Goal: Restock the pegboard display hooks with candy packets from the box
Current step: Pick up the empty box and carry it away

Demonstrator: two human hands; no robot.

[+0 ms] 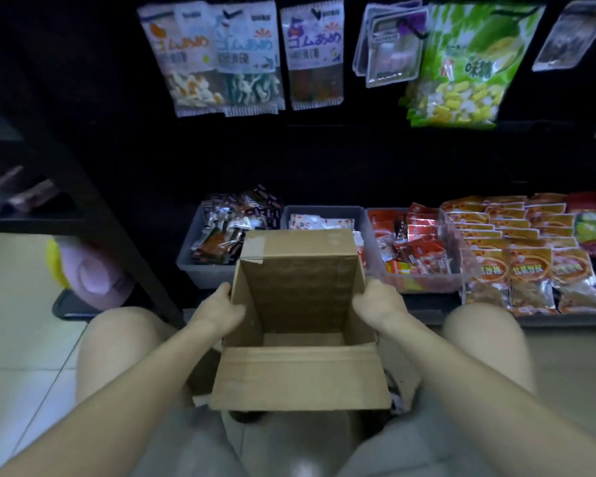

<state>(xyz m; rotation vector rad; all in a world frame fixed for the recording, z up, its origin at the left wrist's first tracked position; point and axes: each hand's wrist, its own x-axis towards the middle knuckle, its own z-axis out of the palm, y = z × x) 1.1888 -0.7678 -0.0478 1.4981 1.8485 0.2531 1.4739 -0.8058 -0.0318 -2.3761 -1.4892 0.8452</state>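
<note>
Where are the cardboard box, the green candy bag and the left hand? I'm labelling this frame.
cardboard box (pixel 301 378): head view, near flap.
green candy bag (pixel 468 63): head view, printed front.
left hand (pixel 222 309): head view, back of hand.

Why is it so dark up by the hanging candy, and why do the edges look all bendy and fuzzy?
Head view: the pegboard behind the candy packets is black and dimly lit; the wide-angle lens bends the edges, so the outer packets lean; the left edge is blurred, while the box and both hands, left hand and right hand, look fairly sharp.
</note>
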